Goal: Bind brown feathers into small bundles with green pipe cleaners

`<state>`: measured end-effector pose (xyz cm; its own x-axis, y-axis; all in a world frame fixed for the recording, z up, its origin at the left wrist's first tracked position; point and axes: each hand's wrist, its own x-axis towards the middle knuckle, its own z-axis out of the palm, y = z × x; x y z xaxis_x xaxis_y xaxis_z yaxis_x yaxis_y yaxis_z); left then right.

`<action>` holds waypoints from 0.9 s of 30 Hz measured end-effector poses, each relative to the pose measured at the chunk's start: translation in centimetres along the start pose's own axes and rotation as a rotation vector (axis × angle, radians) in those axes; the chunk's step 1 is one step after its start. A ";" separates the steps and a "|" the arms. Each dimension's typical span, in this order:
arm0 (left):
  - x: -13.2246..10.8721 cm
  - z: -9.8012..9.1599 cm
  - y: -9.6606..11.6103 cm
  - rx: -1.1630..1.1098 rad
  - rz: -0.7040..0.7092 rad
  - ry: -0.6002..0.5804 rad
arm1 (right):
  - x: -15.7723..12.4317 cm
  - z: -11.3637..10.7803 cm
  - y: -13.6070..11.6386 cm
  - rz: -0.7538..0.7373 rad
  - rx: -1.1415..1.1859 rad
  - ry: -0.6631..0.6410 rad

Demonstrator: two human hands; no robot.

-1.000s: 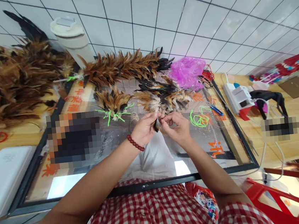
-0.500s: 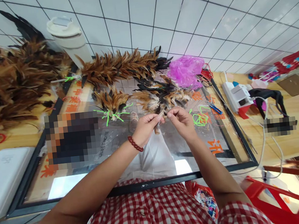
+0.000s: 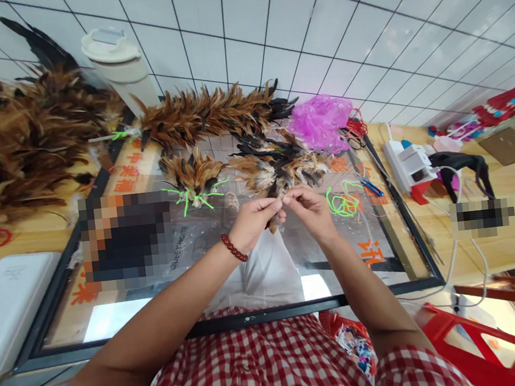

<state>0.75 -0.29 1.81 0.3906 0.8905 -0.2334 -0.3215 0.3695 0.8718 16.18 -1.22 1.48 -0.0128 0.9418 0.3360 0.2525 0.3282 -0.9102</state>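
Note:
Over the glass-topped panel, my left hand (image 3: 255,221), with a beaded bracelet on its wrist, pinches a small brown feather (image 3: 273,224) whose tip hangs below the fingers. My right hand (image 3: 311,212) is closed in a pinch, its fingertips meeting those of the left; the fingers hide what it grips. Just beyond both hands lies a loose pile of brown and black feathers (image 3: 277,166). To its left sits a feather bunch (image 3: 193,172) with bright green ties (image 3: 192,200) at its base. Green string (image 3: 343,201) lies tangled right of my right hand.
A long feather garland (image 3: 207,115) runs along the back, beside a white lidded tumbler (image 3: 120,72). More feathers (image 3: 17,138) heap at the left. A purple plastic bag (image 3: 321,122), blue-handled snippers (image 3: 371,187) and a white power strip (image 3: 404,162) are at the right. A black frame (image 3: 270,317) edges the glass.
My right hand has moved slightly left, so its fingertips now meet my left fingertips. The feather has shifted a little under the fingers. Other things stay put.

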 end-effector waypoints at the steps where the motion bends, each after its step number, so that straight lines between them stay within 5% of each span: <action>1: 0.0 -0.1 0.0 0.007 0.003 -0.005 | 0.0 0.0 0.1 0.012 0.006 0.013; 4: 0.1 -0.2 0.1 0.008 0.005 0.007 | 0.0 -0.1 0.1 0.099 0.100 0.037; 9: -0.1 -0.1 0.0 0.077 -0.025 -0.083 | 0.0 0.1 0.2 0.103 0.150 -0.111; 12: 0.1 -0.1 -0.1 0.026 -0.013 -0.043 | 0.1 -0.3 0.9 0.119 0.129 0.034; 15: 0.5 -0.4 0.0 -0.099 0.036 0.126 | 0.4 -1.2 1.7 0.130 -0.076 0.156; 18: 0.9 -0.8 0.4 -0.166 0.046 0.235 | 0.5 -1.5 1.9 0.049 -0.365 0.079; 23: 0.9 -1.0 0.6 -0.165 0.062 0.248 | 0.2 -0.2 1.7 0.043 -0.693 -0.016; 27: 0.9 -0.8 0.2 -0.165 0.068 0.275 | -0.1 0.3 1.1 -0.023 -0.618 0.035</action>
<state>0.33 0.79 1.48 0.1224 0.9447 -0.3041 -0.4833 0.3244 0.8132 16.20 -0.97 0.37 0.0040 0.9286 0.3711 0.7662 0.2356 -0.5979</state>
